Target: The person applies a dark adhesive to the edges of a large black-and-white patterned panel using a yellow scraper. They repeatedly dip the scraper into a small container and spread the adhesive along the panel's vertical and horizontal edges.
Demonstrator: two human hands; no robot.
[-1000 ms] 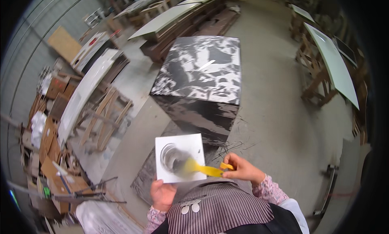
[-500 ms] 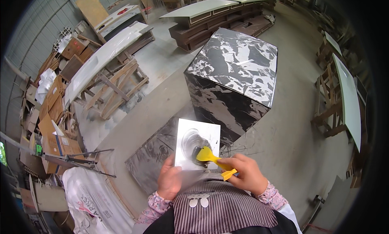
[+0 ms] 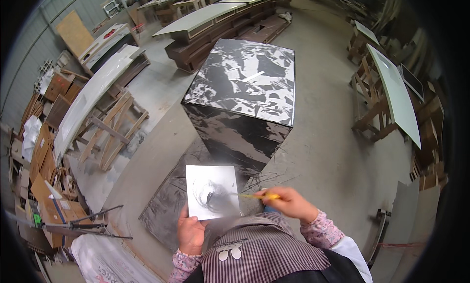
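Note:
My left hand (image 3: 191, 230) grips a white square board (image 3: 197, 175) by its lower left edge, with the thumb on top. On the board lies a smeared patch of dark grey paste (image 3: 210, 198), with curved streaks around it. My right hand (image 3: 293, 203) is closed round the handle of a yellow putty knife (image 3: 254, 196). The knife shows nearly edge-on, and its blade reaches over the board's right side. Blur hides whether the blade touches the paste. Just beyond the board stands a large black-and-white marble-patterned block (image 3: 245, 82).
A dark dusty slab (image 3: 169, 199) lies under the board. White panels on wooden trestles stand left (image 3: 93, 97) and right (image 3: 394, 92). A long brown counter (image 3: 220, 33) is behind the block. Cardboard boxes (image 3: 61, 209) and a tripod (image 3: 88, 224) are at left.
The view has shifted, so the block now sits further left in it. The putty knife has turned from showing its broad face to nearly edge-on, and my right hand has drawn away from the board.

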